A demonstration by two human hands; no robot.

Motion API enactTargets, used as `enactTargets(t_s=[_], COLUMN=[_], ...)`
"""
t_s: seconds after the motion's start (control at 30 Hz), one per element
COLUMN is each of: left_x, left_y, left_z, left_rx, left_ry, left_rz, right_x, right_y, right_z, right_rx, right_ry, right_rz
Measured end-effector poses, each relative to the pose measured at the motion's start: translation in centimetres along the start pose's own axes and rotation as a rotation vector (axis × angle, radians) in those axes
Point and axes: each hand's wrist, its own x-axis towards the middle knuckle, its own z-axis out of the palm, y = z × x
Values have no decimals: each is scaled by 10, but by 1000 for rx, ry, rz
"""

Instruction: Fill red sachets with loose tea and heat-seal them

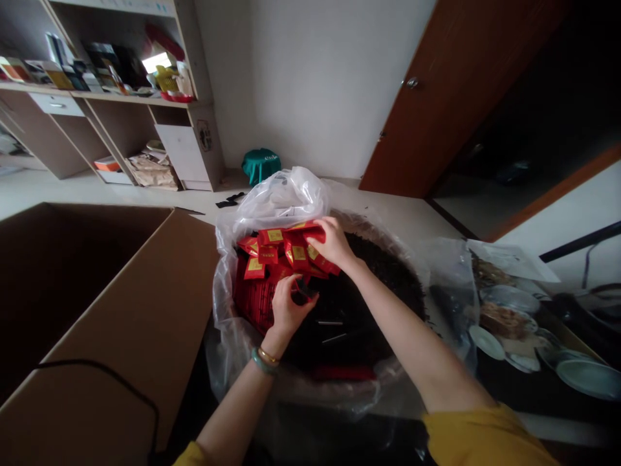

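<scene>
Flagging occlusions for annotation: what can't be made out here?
Head view: print on the red packets, too small and blurred.
Head view: inside of the cardboard box, lost in shadow and cut off by the left edge.
Head view: whether the left hand holds something; its curl is too dark.

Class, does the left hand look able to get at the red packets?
Probably yes: the red packets lie mostly uncovered just beyond the left hand, though it may be holding something dark.
</scene>
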Motion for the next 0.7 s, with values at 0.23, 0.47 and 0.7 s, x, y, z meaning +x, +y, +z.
enactTargets(t_s=[0.23, 0.47, 0.7], left_x=[3, 8, 9], left_y=[0, 6, 12], left_z=[-3, -6, -7], left_rx=[-210, -586, -595], left_ry=[-169, -384, -447], left_rz=[-20, -233, -351], right_x=[-83, -76, -80], right_y=[-39, -19, -22], right_z=[-45, -46, -37], right_rx=[283, 81, -143], right_ry=[-364, -411, -453], right_rz=[-328, -355, -272])
